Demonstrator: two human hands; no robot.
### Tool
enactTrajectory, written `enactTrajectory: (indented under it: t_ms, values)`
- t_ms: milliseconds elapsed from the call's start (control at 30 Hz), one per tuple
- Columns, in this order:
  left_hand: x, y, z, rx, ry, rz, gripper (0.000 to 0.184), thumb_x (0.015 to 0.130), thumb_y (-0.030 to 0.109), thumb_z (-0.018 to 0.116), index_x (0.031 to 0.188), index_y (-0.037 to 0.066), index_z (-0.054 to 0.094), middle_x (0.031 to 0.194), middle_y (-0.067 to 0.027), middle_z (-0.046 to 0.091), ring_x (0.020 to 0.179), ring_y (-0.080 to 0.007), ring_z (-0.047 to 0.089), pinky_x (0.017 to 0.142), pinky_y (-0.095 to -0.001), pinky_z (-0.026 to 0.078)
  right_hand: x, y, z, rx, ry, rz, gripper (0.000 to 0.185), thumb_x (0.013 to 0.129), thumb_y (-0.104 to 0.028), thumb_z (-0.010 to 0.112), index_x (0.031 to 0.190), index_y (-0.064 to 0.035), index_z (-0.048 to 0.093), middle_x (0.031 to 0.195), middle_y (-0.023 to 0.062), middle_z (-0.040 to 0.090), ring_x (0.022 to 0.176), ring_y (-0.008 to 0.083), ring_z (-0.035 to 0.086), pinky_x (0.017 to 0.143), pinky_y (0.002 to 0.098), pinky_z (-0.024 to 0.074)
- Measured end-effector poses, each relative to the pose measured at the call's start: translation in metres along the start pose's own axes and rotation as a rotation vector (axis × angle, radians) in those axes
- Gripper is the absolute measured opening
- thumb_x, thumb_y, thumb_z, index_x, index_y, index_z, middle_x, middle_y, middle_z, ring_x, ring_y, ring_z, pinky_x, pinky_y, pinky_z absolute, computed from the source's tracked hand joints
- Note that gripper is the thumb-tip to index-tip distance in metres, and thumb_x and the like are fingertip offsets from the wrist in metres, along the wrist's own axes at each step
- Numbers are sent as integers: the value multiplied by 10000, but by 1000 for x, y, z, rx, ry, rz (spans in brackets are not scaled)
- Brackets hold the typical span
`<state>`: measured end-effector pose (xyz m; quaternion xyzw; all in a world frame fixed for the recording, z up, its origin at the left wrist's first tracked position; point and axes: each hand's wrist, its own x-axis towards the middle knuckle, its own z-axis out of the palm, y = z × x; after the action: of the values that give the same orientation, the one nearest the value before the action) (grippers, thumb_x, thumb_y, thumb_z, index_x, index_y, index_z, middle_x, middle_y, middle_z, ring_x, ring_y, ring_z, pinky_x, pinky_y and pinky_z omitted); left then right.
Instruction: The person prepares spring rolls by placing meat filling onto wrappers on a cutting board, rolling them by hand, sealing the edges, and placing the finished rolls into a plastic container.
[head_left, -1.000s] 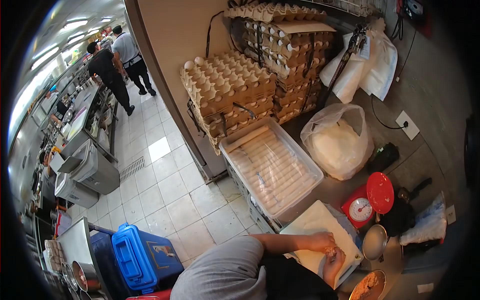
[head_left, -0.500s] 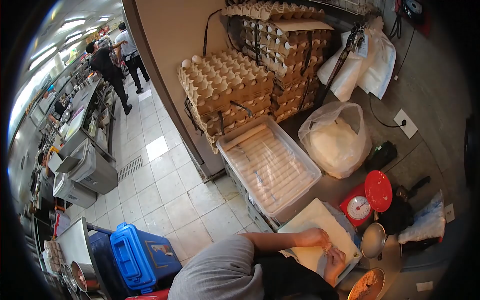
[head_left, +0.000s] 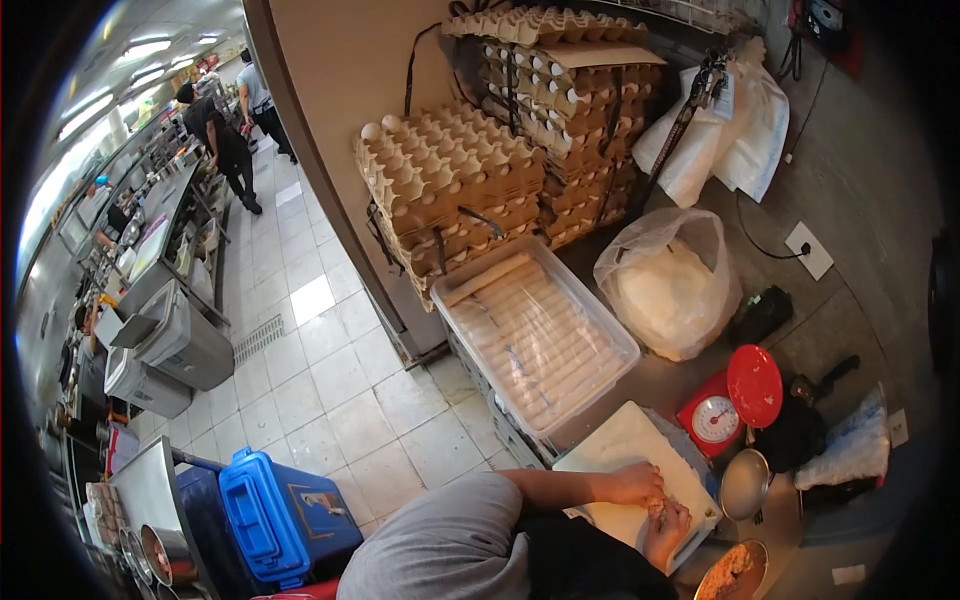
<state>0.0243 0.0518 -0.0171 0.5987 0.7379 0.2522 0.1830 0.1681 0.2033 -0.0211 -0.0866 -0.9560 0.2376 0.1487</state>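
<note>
Minced filling (head_left: 656, 506), one small portion: between the hands, over the cutting board (head_left: 612, 440); mostly hidden by fingers, so its pointing and long axis cannot be told. Grip: left hand (head_left: 636, 484) and right hand (head_left: 666, 536), fingertips of both pinching the portion. Cutting board, one: bare at the end near the tub, crowded at its right edge. Clear tub (head_left: 590, 397), one. Red scale (head_left: 713, 419), one. Metal bowl (head_left: 764, 570) of orange mince, one, near the right hand. Worktop (head_left: 665, 383): narrow gap between tub and scale.
</note>
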Motion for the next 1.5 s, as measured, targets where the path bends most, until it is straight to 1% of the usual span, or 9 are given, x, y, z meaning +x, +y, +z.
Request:
enactTrajectory:
  t_ms: [233,400,500,667,867,933,1000,1233,1500]
  values:
    - [-21,-25,19,-135,547,256,246,722,172,700,957,106,664,996,-60,643,1049,-303,552,942,-426,414,-7,-4,-18,14,59,-75,420,725,-187,750,1097,-20,653,986,144,553,966,343,518,871,445,399]
    - [-35,-30,-18,-70,50,90,374,783,180,655,1133,56,610,1158,-127,609,1157,-307,514,1005,-416,382,-13,-5,-26,30,15,44,460,678,-191,779,1086,-17,660,970,142,552,956,339,520,870,442,399]
    - [-41,-34,0,-109,634,211,318,743,136,693,1048,57,650,1021,-108,647,1092,-310,545,973,-412,411,-10,-9,-29,-5,24,-5,474,650,-155,783,1087,-15,663,963,144,553,942,339,523,860,444,406]
    - [-43,-60,-10,-112,168,200,544,734,169,729,1238,55,560,1219,-165,565,1199,-347,475,1028,-416,378,-17,17,-18,-29,23,36,528,623,-185,803,1102,-14,661,957,154,564,957,354,524,874,454,413]
    - [-73,-36,-20,-172,389,73,796,747,198,755,1439,105,374,1317,-178,505,1234,-407,440,1052,-432,359,-15,6,-29,-32,35,-58,493,747,-287,734,1152,-20,647,1013,188,610,1018,399,538,913,472,411]
    - [-72,-29,-22,-189,453,69,673,755,175,749,1370,106,485,1272,-157,560,1202,-369,488,1030,-421,391,-13,-5,-32,-40,43,5,238,781,-105,701,1002,-19,693,901,150,631,873,348,583,813,426,463]
    - [-61,-43,-7,-467,447,27,417,776,159,728,1179,88,648,1124,-114,656,1100,-304,573,963,-399,448,-15,4,-25,-40,149,-33,217,729,-83,745,939,-39,709,901,120,634,855,299,594,763,398,474]
    - [-73,-30,-28,-56,481,-95,473,750,164,729,1205,82,631,1151,-98,645,1084,-283,572,948,-378,446,-5,-20,-50,-99,18,98,318,714,-206,764,1003,-86,706,964,72,621,887,290,581,798,425,416]
    - [-60,-37,-26,-46,375,-51,355,743,141,718,1096,117,687,1057,-65,671,998,-271,580,924,-367,435,34,-45,-2,-31,67,-143,180,677,-146,751,855,-169,732,866,-6,632,853,219,572,729,382,406]
